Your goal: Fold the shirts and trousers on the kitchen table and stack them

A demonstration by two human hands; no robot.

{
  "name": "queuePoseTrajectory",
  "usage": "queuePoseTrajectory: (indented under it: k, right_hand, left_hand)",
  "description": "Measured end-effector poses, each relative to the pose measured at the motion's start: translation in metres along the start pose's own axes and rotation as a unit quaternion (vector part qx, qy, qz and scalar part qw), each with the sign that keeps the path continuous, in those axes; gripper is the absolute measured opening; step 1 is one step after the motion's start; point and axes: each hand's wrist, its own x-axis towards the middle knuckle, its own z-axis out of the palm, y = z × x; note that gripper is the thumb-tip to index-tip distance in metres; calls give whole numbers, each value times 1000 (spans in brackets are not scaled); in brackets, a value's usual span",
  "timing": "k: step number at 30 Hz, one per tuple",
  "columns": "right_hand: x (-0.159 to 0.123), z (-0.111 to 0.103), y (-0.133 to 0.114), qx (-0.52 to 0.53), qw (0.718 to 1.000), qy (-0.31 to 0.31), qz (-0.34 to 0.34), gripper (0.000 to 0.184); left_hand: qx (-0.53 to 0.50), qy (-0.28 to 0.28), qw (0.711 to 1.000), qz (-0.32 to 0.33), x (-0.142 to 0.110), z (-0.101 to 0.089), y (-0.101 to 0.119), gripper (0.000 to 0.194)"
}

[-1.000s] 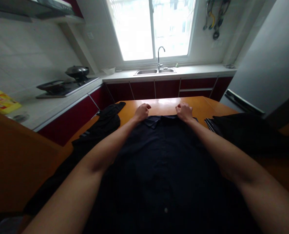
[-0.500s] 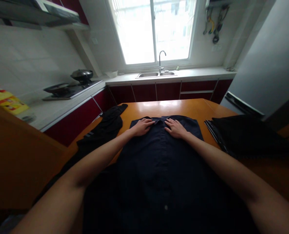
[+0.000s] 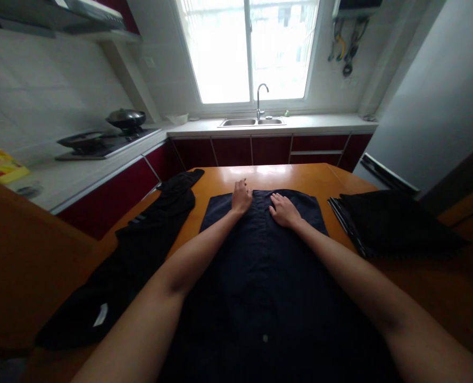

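Note:
A dark navy button-up shirt (image 3: 256, 266) lies spread on the wooden table in front of me, its far edge lying across the tabletop. A pale button (image 3: 265, 338) shows low on its front. My left hand (image 3: 242, 198) is at the far edge, just left of the front strip, fingers apart and loosely bent, no cloth visibly gripped. My right hand (image 3: 284, 210) rests flat on the cloth to the right of that strip, fingers stretched out. The lower part of the shirt is very dark and partly hidden by my forearms.
On the left of the orange-brown table (image 3: 308, 175) lies a crumpled black garment (image 3: 152, 229) with a white tag. A stack of folded black clothes (image 3: 396, 223) sits on the right. Beyond are a sink (image 3: 240, 122), a stove (image 3: 108, 143) with pans and a grey fridge (image 3: 431, 101).
Both hands came down from above the collar onto the cloth, and the collar flaps no longer stand out. Since then my left hand has shifted up and inward; the right has stayed flat.

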Motion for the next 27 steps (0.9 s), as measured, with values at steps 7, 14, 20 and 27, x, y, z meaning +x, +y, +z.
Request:
queuePoseTrajectory:
  k: [7, 14, 20, 27]
  right_hand:
    - [2, 2, 1, -12, 1000, -22, 0, 61]
    - [2, 4, 1, -16, 1000, -23, -4, 62]
    - [1, 4, 2, -14, 1000, -15, -5, 61]
    - [1, 2, 1, -15, 1000, -14, -1, 61]
  left_hand:
    - [-4, -111, 991, 72, -7, -20, -25, 44]
    - [52, -64, 977, -196, 1, -85, -103, 41]
    - [10, -88, 961, -262, 7, -97, -115, 41]
    - [35, -58, 972, -226, 2, -98, -106, 30]
